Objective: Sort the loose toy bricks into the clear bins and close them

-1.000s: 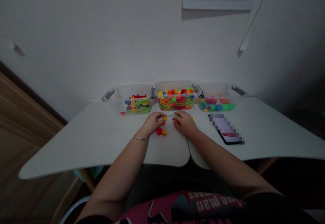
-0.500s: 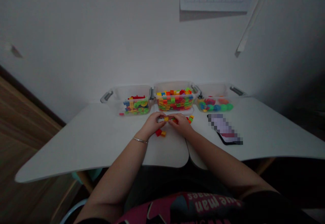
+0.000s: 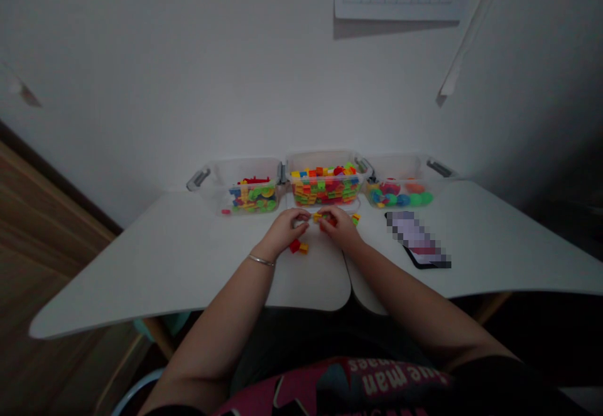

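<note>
My left hand (image 3: pixel 286 229) rests over the table with its fingers curved and the thumb apart from them; nothing shows between them. Facing it, my right hand (image 3: pixel 343 230) pinches a small yellow toy brick (image 3: pixel 317 217) between thumb and fingertips. Under and behind the right hand are orange and green bricks, partly covered by it. A yellow-green brick (image 3: pixel 356 218) shows past its far side. Close below my left fingertips, a red brick (image 3: pixel 294 246) and an orange brick (image 3: pixel 304 249) lie side by side on the white table (image 3: pixel 188 265).
Along the wall stand three clear bins: a left bin (image 3: pixel 221 183) with mixed pieces, a middle bin (image 3: pixel 325 157) full of bricks, and a right bin (image 3: pixel 400 163) with round pieces. A phone (image 3: pixel 419 241), blurred out, lies to the right. The tabletop's front edge is near my body.
The yellow brick, formerly between both hands, has moved right with my right hand. My left hand has come off it, its fingers parting slightly. A gap now separates the hands.
</note>
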The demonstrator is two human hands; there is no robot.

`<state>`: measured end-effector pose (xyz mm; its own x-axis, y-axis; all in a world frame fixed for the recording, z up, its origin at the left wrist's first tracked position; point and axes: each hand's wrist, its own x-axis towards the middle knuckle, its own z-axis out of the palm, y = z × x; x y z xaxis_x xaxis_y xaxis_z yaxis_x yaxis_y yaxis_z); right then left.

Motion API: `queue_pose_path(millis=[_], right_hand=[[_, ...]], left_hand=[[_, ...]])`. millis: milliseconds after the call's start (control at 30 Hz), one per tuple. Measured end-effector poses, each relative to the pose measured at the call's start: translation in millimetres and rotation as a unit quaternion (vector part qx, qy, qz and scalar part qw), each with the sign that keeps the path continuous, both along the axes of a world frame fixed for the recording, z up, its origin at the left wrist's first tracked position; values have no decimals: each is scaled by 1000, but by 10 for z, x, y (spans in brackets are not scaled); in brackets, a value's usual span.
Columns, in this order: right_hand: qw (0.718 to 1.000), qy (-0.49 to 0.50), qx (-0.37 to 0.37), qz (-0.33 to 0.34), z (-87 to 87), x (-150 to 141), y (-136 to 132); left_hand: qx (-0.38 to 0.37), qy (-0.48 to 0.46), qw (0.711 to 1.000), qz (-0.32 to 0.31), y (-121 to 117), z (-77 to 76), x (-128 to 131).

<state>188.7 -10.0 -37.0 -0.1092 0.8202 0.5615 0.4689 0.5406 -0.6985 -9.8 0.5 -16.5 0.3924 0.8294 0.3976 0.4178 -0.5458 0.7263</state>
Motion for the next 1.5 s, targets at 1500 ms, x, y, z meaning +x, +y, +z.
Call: queue_pose_path(millis=[1500], right_hand=[[950, -175, 126, -227, 643, 367, 159]], left_hand=[[34, 114, 991, 54, 88, -31, -32]])
